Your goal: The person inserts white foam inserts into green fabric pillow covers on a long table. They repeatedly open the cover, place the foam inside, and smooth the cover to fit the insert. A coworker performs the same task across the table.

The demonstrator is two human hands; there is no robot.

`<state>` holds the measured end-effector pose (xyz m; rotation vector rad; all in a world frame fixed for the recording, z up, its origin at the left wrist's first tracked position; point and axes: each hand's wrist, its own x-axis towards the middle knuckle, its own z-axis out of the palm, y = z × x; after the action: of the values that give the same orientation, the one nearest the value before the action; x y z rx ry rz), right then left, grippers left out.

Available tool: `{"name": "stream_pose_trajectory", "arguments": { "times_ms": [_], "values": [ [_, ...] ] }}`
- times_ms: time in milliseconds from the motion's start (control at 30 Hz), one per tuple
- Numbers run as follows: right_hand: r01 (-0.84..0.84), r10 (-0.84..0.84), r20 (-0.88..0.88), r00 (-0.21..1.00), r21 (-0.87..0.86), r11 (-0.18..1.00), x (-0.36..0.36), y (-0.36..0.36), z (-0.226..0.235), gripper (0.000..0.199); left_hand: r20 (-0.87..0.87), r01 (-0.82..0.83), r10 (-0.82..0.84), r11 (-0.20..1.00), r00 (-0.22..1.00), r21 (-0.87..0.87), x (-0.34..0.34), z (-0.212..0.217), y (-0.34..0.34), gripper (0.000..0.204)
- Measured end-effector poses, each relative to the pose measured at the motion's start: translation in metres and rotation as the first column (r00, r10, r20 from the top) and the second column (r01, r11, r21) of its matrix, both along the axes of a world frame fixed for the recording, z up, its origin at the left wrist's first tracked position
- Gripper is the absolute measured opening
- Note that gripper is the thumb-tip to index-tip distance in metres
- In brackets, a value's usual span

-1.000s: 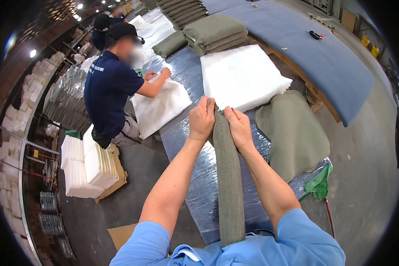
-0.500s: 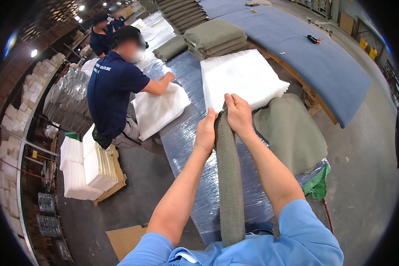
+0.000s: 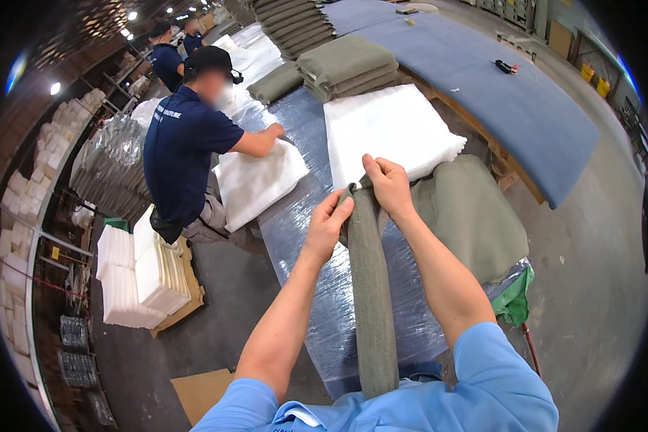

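Observation:
A long grey-green fabric piece, like a cushion cover seen edge-on, hangs from my hands toward my waist. My left hand pinches its upper left edge between thumb and fingers. A little higher, my right hand is closed on the upper right edge, with the thumb on top. Just beyond my hands lies a stack of white padding sheets on the plastic-covered table. To the right of my right forearm, more grey-green fabric is draped over the table's side.
Folded grey-green covers are stacked farther back. A wide blue-covered surface stands at the right, with a pair of red-handled snips on it. A co-worker handles a white pad at the left, near white foam blocks.
My left hand has moved slightly down and left along the edge, and the fabric's top has turned a little. The right hand has barely shifted.

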<state>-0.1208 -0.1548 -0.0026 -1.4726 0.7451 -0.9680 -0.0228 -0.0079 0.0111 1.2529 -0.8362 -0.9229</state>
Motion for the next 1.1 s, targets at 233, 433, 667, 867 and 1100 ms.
{"name": "stream_pose_trajectory", "arguments": {
  "times_ms": [233, 433, 667, 867, 1100],
  "values": [
    [-0.153, 0.148, 0.154, 0.977, 0.024, 0.988, -0.049, 0.027, -0.021, 0.022, 0.677, -0.283, 0.379, 0.925, 0.63, -0.254, 0.002, 0.007, 0.017, 0.019],
    [-0.084, 0.114, 0.316, 0.942, -0.109, 0.99, -0.051, 0.045, -0.033, 0.019, 0.505, -0.234, 0.341, 0.936, 0.793, -0.264, -0.015, 0.001, 0.021, 0.022],
    [-0.113, 0.119, 0.229, 0.966, -0.036, 0.993, -0.033, 0.045, -0.015, 0.021, 0.102, -0.095, 0.098, 0.995, 0.99, -0.036, -0.005, 0.006, 0.014, 0.031],
    [-0.086, 0.098, 0.157, 0.983, -0.084, 0.993, -0.009, 0.02, -0.002, 0.023, 0.544, -0.336, 0.385, 0.922, 0.745, -0.192, -0.019, 0.001, 0.008, 0.028],
    [-0.403, 0.336, 0.301, 0.892, 0.194, 0.894, -0.01, 0.02, -0.007, 0.031, 0.582, -0.447, 0.536, 0.841, 0.611, -0.305, -0.019, 0.001, 0.005, 0.014]
  ]
}}
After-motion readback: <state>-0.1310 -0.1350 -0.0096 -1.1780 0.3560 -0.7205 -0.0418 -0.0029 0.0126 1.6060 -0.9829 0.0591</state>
